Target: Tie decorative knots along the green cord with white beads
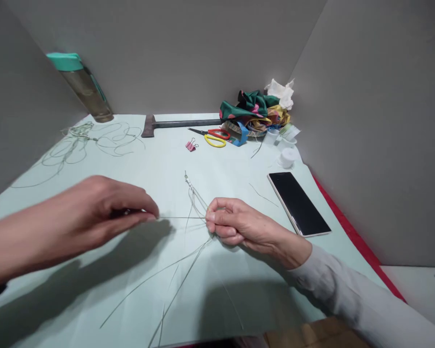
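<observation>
My left hand (119, 208) pinches the end of a thin greenish strand (181, 217), which runs straight across to my right hand (224, 220). Between thumb and fingertips, my right hand grips a small bundle of cords (199, 198). The bundle's twisted or knotted tip (187, 179) lies beyond the hand, toward the back of the table. Below the right hand, several loose cord ends (177, 295) fan out toward the near edge. The part inside the right fingers is hidden.
A tangle of cord (81, 137) lies at the back left by a leaning bottle (83, 89). Behind are a hammer-like tool (184, 124), scissors (213, 136), a pink binder clip (191, 145), bunched cloth (257, 106) and white spools (287, 157). A phone (299, 203) rests at right.
</observation>
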Demonstrator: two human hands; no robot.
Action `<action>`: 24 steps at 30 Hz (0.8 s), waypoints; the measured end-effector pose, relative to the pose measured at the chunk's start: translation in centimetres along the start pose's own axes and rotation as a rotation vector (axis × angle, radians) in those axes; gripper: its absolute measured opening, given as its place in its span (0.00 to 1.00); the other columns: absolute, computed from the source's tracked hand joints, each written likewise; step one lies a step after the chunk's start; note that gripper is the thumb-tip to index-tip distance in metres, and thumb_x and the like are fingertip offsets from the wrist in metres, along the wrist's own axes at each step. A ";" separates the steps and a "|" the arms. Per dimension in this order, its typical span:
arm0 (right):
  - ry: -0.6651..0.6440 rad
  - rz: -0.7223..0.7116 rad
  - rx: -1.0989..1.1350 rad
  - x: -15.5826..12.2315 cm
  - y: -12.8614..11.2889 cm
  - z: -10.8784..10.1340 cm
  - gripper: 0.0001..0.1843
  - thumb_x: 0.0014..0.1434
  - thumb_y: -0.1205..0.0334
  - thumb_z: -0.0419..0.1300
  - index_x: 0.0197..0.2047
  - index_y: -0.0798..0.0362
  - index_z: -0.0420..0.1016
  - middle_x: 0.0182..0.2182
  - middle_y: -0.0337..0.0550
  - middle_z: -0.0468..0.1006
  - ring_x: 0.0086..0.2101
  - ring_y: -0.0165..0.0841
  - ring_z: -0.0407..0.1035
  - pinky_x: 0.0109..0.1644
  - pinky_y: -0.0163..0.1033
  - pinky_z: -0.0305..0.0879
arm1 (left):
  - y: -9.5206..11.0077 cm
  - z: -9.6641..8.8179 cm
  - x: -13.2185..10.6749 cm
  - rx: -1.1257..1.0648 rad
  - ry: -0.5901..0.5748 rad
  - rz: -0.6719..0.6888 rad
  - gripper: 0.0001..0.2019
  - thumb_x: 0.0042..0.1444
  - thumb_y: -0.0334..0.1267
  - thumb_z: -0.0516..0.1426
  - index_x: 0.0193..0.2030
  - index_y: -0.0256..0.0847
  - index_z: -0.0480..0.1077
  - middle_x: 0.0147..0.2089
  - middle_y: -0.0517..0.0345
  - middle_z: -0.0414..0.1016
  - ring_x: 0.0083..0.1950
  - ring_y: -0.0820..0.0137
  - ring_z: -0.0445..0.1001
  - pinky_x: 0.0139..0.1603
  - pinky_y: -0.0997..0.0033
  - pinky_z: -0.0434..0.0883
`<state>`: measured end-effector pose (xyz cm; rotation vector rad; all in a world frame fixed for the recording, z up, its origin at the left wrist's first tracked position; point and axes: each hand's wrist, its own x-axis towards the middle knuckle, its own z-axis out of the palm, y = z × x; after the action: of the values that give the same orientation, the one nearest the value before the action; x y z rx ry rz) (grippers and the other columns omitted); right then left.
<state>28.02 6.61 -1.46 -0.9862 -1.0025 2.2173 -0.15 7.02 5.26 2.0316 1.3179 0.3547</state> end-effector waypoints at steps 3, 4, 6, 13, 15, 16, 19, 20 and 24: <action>-0.017 0.004 0.018 0.1 0.1 0.4 0.09 0.60 0.66 0.66 0.33 0.54 0.68 0.25 0.33 0.69 0.19 0.17 0.47 0.19 0.26 0.38 | -2.4 -2.5 -0.5 0.460 0.098 0.211 0.19 0.66 0.53 0.54 0.40 0.46 0.83 0.34 0.65 0.77 0.33 0.75 0.69 0.35 0.80 0.57; -0.022 0.004 0.026 0.2 0.2 0.6 0.09 0.60 0.67 0.66 0.33 0.54 0.68 0.25 0.33 0.70 0.19 0.17 0.48 0.19 0.26 0.38 | -3.1 -2.7 -0.5 0.529 0.148 0.204 0.20 0.66 0.52 0.52 0.38 0.46 0.83 0.37 0.64 0.79 0.33 0.73 0.68 0.34 0.78 0.56; -0.031 0.006 0.039 0.5 0.4 0.9 0.10 0.60 0.67 0.66 0.33 0.54 0.67 0.25 0.34 0.71 0.19 0.17 0.48 0.19 0.26 0.38 | -3.9 -2.2 0.0 0.540 0.191 0.203 0.19 0.63 0.45 0.51 0.33 0.43 0.81 0.41 0.57 0.80 0.42 0.63 0.70 0.38 0.73 0.59; -0.038 -0.008 0.084 0.8 1.2 1.6 0.12 0.58 0.63 0.69 0.33 0.54 0.67 0.28 0.35 0.74 0.19 0.17 0.48 0.19 0.27 0.36 | -1.4 5.7 1.4 0.156 0.024 0.188 0.18 0.73 0.49 0.47 0.53 0.42 0.71 0.48 0.49 0.79 0.45 0.60 0.77 0.47 0.63 0.70; -0.038 -0.018 0.097 0.7 1.3 1.8 0.13 0.59 0.61 0.69 0.33 0.53 0.67 0.27 0.33 0.72 0.19 0.17 0.47 0.20 0.28 0.36 | -0.9 7.0 1.7 0.030 -0.046 0.181 0.17 0.74 0.51 0.46 0.54 0.43 0.68 0.49 0.52 0.80 0.44 0.63 0.78 0.46 0.65 0.71; -0.039 -0.024 0.104 0.6 1.3 1.9 0.14 0.60 0.60 0.69 0.34 0.53 0.67 0.25 0.32 0.71 0.19 0.17 0.46 0.20 0.28 0.35 | -0.8 7.3 1.8 -0.021 -0.078 0.172 0.17 0.74 0.52 0.47 0.55 0.44 0.67 0.48 0.53 0.80 0.44 0.64 0.78 0.45 0.66 0.71; -0.052 -0.039 0.121 0.7 1.4 2.0 0.16 0.61 0.56 0.70 0.34 0.52 0.66 0.22 0.28 0.66 0.19 0.18 0.43 0.20 0.29 0.34 | -0.9 7.4 2.1 -0.132 -0.137 0.128 0.17 0.73 0.54 0.48 0.55 0.45 0.66 0.41 0.58 0.79 0.39 0.66 0.76 0.40 0.68 0.70; -0.056 -0.042 0.125 0.8 1.4 2.0 0.16 0.62 0.56 0.70 0.35 0.52 0.66 0.22 0.27 0.65 0.19 0.18 0.42 0.20 0.29 0.34 | -1.0 7.4 2.2 -0.162 -0.147 0.109 0.17 0.73 0.55 0.48 0.56 0.46 0.65 0.39 0.60 0.77 0.37 0.67 0.75 0.39 0.68 0.69; -0.072 -0.048 0.132 1.3 1.6 1.9 0.16 0.63 0.55 0.69 0.33 0.52 0.67 0.19 0.24 0.60 0.18 0.19 0.41 0.20 0.30 0.34 | -1.7 7.7 2.3 -0.232 -0.133 0.030 0.18 0.74 0.55 0.46 0.56 0.46 0.64 0.34 0.63 0.72 0.34 0.68 0.70 0.35 0.69 0.67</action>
<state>25.49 5.72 -2.36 -0.8217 -0.8878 2.2613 3.99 6.49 -1.82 1.8488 1.1120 0.3620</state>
